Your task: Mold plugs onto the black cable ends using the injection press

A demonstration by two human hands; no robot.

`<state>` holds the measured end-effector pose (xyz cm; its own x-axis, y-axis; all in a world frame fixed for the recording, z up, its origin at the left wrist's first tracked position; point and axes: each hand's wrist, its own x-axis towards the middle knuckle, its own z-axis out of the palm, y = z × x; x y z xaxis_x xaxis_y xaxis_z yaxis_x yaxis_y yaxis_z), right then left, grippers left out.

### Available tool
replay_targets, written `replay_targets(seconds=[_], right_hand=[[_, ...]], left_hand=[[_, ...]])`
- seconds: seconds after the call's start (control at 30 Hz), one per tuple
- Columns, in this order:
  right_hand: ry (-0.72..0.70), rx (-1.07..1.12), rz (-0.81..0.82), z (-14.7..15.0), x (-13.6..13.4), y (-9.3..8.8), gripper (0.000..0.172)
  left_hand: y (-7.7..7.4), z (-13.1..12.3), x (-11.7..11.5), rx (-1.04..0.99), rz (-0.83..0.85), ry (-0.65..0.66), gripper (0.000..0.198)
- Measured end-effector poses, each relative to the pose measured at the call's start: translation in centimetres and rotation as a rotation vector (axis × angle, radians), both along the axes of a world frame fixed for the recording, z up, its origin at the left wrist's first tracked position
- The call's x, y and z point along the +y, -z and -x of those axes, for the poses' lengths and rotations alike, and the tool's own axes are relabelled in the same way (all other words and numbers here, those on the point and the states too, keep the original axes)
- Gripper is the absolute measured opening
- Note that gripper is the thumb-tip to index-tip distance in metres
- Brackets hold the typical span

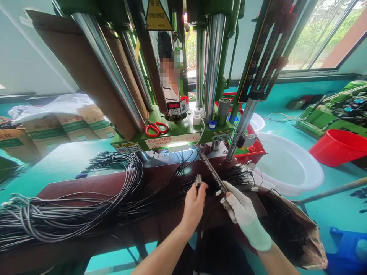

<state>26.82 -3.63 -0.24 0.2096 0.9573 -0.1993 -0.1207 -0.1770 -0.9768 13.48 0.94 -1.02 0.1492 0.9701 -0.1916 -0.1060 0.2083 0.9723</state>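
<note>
A large cable bundle [71, 214] is spread over the left of the bench [69, 188], and only a short row of plug ends [246, 172] is seen at the right, so most of the work is judged to be left. Near the middle, a cable plug [198, 179] is pinched by the left hand [195, 202], and a metal bar [213, 172] is clasped firmly by the gloved right hand [239, 208].

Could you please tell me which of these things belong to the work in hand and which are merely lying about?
In use:
connector in the left hand
metal bar in the gloved right hand
black cables beneath them

Lying about:
scissors
tape rolls
white basin
red basin
cardboard boxes
</note>
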Motion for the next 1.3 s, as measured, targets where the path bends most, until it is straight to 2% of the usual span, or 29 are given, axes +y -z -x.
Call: replay_targets(seconds=[0.1, 0.33, 0.57, 0.8, 0.87, 0.93, 1.03, 1.13, 1.3], right_hand=[[0.015, 0.017, 0.007, -0.1, 0.0, -0.3, 0.057], [-0.042, 0.042, -0.02, -0.5, -0.2, 0.4, 0.051], [-0.06, 0.01, -0.008, -0.8, -0.2, 0.6, 0.055], [-0.198, -0.139, -0.05, -1.3, -0.1, 1.3, 0.055], [-0.171, -0.115, -0.043, -1.2, 0.0, 1.3, 0.055], [-0.113, -0.04, -0.009, -1.1, 0.0, 1.2, 0.057], [-0.04, 0.043, 0.014, -1.0, 0.0, 0.6, 0.058], [-0.027, 0.07, 0.013, -1.0, 0.0, 0.1, 0.055], [-0.064, 0.057, 0.021, -1.1, 0.1, 0.1, 0.055]], left_hand=[[-0.4, 0.0, -0.1, -0.127, 0.105, -0.084, 0.031], [-1.5, -0.1, -0.1, -0.078, 0.262, 0.169, 0.04], [-1.1, 0.5, 0.4, -0.192, 0.324, 0.278, 0.037], [-0.4, 0.2, 0.2, -0.13, 0.274, 0.181, 0.038], [-0.4, 0.2, 0.2, -0.09, 0.209, 0.156, 0.038], [-0.6, 0.4, 0.4, -0.07, 0.106, 0.079, 0.038], [-1.0, 0.9, 0.9, -0.157, 0.081, -0.032, 0.037], [-1.4, 1.1, 0.9, -0.262, 0.137, -0.005, 0.039], [-1.8, 0.9, 0.6, -0.174, 0.257, 0.112, 0.037]])
